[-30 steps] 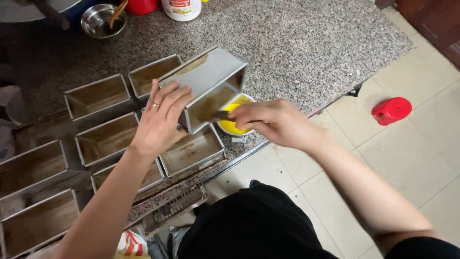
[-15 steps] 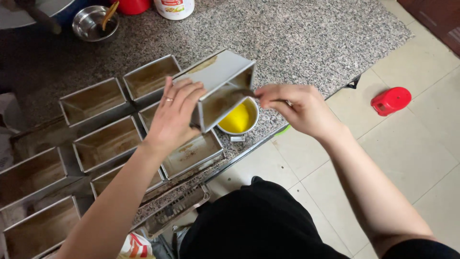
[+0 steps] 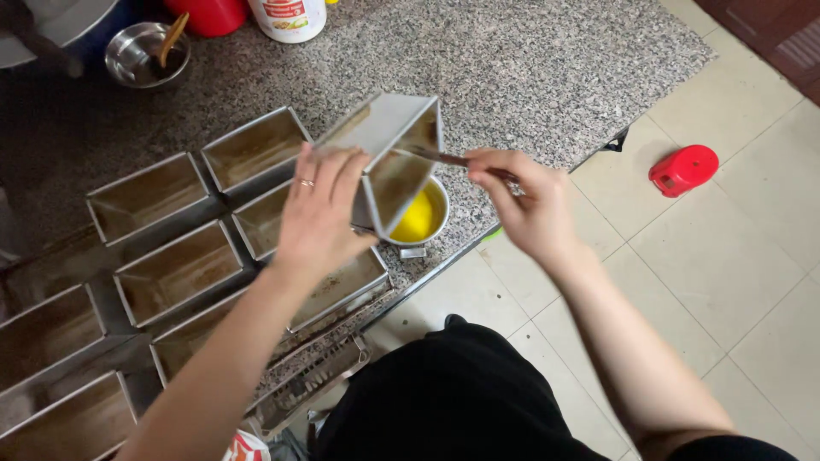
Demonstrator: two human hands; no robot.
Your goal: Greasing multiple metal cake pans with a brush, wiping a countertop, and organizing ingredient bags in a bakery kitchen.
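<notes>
My left hand point(image 3: 318, 209) grips a rectangular metal loaf tin point(image 3: 386, 149), tilted on its side with the open mouth facing right. My right hand point(image 3: 523, 201) holds a thin brush point(image 3: 444, 158) by its handle, and the tip reaches into the tin's mouth. Just below the tin stands a small metal bowl of yellow liquid point(image 3: 420, 218) on the speckled granite counter point(image 3: 530, 77). Several more loaf tins point(image 3: 175, 273) lie in rows to the left of my left hand.
At the counter's far edge stand a steel bowl with a wooden utensil point(image 3: 147, 53), a red container point(image 3: 209, 13) and a white jar point(image 3: 289, 17). A red object point(image 3: 683, 169) lies on the tiled floor to the right. A wire rack point(image 3: 307, 380) hangs below the counter's edge.
My right hand rose from the yellow bowl and moved right, bringing the brush up to the tin's mouth. The left hand tilted the tin a little higher.
</notes>
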